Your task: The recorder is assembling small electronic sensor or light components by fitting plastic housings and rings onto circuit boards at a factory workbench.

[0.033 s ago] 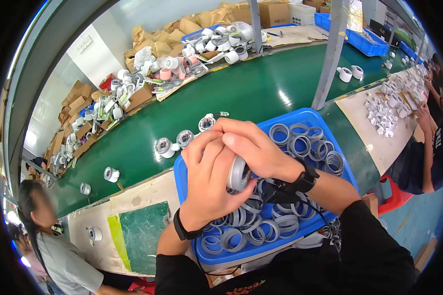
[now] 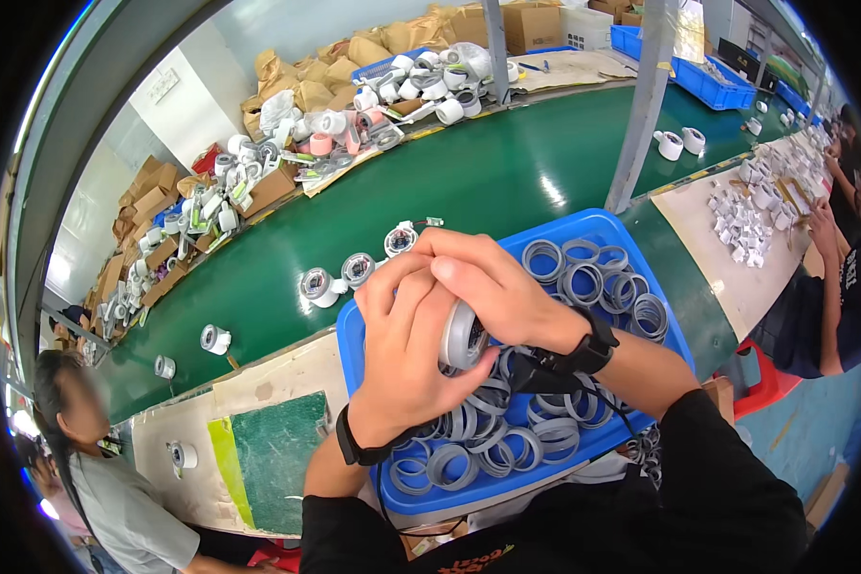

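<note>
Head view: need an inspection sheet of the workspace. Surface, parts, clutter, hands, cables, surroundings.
Surface: tan board with a green mat, beside a long green surface.
Parts: grey-and-white round part, partly covered; grey rings loose in a blue tray; more round units on the green surface.
Clutter: heap of mixed housings and brown bags along the far side.
Left hand: fingers wrapped around the round part.
Right hand: laid over the left hand's fingers; contact with the part hidden.
Cables: thin black cable passing over the tray; ends unclear.
Surroundings: people either side; metal post; red stool right.
</note>
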The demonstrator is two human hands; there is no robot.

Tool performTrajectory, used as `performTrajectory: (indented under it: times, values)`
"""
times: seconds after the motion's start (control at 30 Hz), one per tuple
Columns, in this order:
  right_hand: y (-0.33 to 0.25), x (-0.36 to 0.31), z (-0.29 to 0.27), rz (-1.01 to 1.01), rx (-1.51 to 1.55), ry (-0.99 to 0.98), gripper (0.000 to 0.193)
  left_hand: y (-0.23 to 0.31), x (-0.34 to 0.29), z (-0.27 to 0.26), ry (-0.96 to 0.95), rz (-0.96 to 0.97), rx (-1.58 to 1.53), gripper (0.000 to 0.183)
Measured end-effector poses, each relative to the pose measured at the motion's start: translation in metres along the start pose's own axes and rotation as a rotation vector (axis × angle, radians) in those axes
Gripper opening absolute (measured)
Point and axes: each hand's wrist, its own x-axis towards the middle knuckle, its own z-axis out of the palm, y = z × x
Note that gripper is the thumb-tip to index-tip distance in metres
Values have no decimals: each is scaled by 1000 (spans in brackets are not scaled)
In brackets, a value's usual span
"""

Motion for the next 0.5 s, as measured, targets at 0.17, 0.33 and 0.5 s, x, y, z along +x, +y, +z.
performTrajectory:
  times: [0.17,0.33,0.5]
  values:
    - [-13,4,-3,76,9,-38,26,-2,1,-3,-21,6,-17,74]
    - [-12,6,0,-216,-553,-41,72,-25,-4,5,103,-147,41,87]
    - [-18,18,-34,-6,-457,209,51,-72,3,-32,62,-295,-31,82]
